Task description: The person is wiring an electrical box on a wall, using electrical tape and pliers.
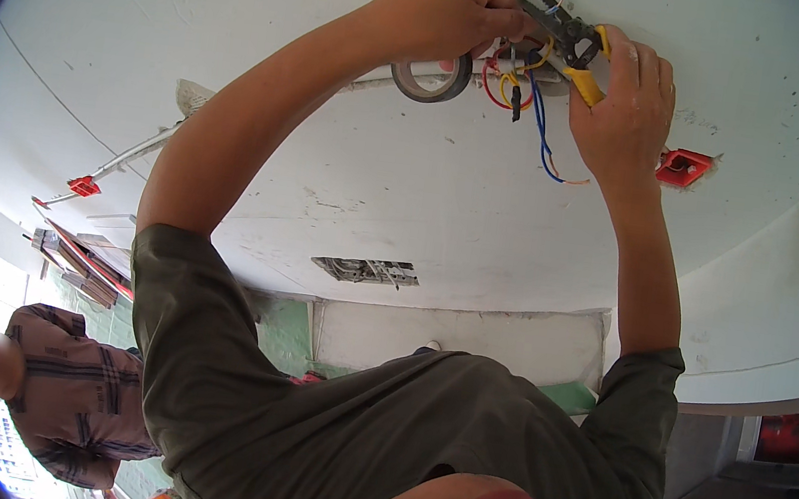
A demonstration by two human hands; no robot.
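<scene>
My right hand (624, 113) grips pliers (573, 40) with yellow handles and dark jaws, angled up toward the left. My left hand (461, 15) is closed beside the jaws, fingertips among the wires; exactly what it pinches is unclear. Just below it a roll of black tape (429, 80) hangs or is held. Red, yellow and blue wires (541, 117) come out of a box in the white wall surface; the blue pair dangles with bare copper ends. A short black piece (516, 101) hangs among them.
Red junction boxes (683, 168) (85, 185) sit at right and left, the latter on a conduit (124, 158). A recess with pipework (364, 270) lies lower centre. Another person (68, 388) in a checked shirt is at lower left, near stacked boards (80, 263) and a bright window.
</scene>
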